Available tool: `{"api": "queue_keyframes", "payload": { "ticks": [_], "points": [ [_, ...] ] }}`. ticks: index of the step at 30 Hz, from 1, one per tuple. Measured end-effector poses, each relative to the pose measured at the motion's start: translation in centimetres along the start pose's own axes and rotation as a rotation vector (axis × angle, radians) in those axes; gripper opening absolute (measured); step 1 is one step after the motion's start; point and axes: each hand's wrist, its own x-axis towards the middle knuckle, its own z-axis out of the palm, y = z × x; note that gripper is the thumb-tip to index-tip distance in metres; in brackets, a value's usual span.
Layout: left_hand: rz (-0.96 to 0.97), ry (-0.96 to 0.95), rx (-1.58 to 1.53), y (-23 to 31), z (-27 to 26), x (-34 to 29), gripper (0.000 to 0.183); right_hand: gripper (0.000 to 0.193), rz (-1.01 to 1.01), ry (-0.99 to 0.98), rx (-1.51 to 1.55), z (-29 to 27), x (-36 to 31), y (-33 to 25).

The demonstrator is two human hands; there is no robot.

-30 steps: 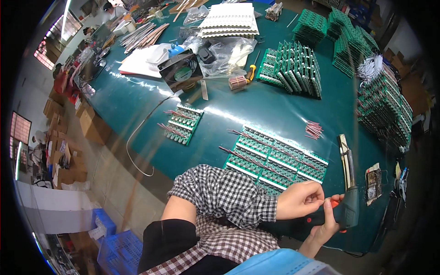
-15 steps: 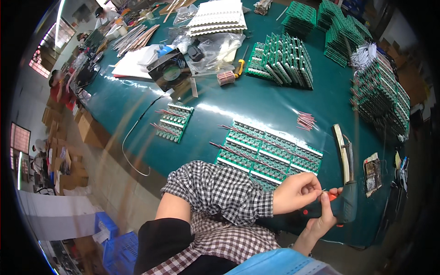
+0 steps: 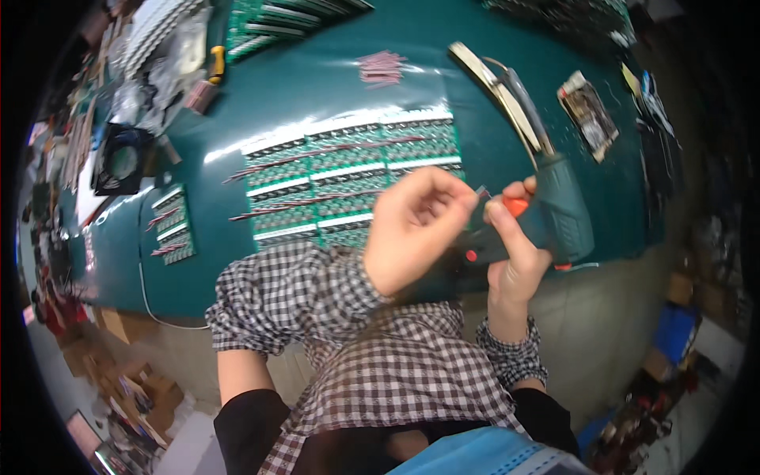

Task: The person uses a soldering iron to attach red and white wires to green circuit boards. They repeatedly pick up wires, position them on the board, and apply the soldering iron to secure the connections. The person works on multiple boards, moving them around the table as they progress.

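My left hand (image 3: 419,226) is closed in a pinch, thumb against forefinger. A thin silvery wire end (image 3: 482,191) shows at its fingertips, close to my right thumb. My right hand (image 3: 516,261) is closed around the orange trigger part (image 3: 516,207) of a dark green soldering gun (image 3: 571,218); its fingers are partly hidden behind the handle. The gun's barrel points away toward a pale strip (image 3: 499,91) on the table. Left of my hands lies a panel of green circuit boards (image 3: 277,190) with dark red wires laid across it. My left hand covers its near right part.
A small wired board (image 3: 172,229) sits at the left, near a black fan-like box (image 3: 123,158). Pink wire pieces (image 3: 381,69) lie beyond the panel. A dirty pad (image 3: 588,116) is at the right. Stacked boards (image 3: 285,20) and a yellow-handled tool (image 3: 216,63) stand at the back.
The view has swung right and come closer, so the panel and hands appear further left. My left fingertips have drawn slightly away from the right thumb. The right hand stays at the gun.
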Motion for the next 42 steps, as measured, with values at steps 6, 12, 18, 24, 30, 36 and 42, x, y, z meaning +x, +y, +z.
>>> {"api": "queue_keyframes", "payload": {
  "ticks": [6, 12, 18, 24, 30, 36, 42],
  "points": [
    [-0.041, -0.059, 0.103, -0.3, -1.3, 1.2, 0.01, 0.027, 0.075, -0.014, 0.116, -3.8, 0.9, -0.1],
    [-0.121, -0.152, 0.297, 1.2, -3.8, 2.5, 0.009, 0.044, 0.133, -0.18, 0.112, -9.3, 1.3, -0.8],
    [-0.182, -0.234, 0.571, 1.8, -5.1, 4.1, 0.008, 0.05, 0.104, -0.11, -0.125, -11.2, 0.1, -1.8],
    [-0.069, -0.247, 0.649, 1.1, -4.4, 5.3, 0.005, 0.052, 0.094, -0.044, -0.191, -12.0, -0.7, -1.7],
    [0.165, -0.304, 0.8, -0.6, -1.4, 4.1, 0.005, 0.052, 0.136, -0.016, -0.154, -12.3, -0.6, -1.7],
    [0.334, -0.163, 1.148, -2.9, -3.2, 4.1, 0.007, 0.053, 0.14, 0.011, -0.157, -12.7, -1.0, -1.5],
    [0.183, -0.174, 0.978, -2.2, -3.6, 4.5, 0.007, 0.052, 0.165, 0.02, -0.184, -12.7, -0.8, -1.9]
  ]
}}
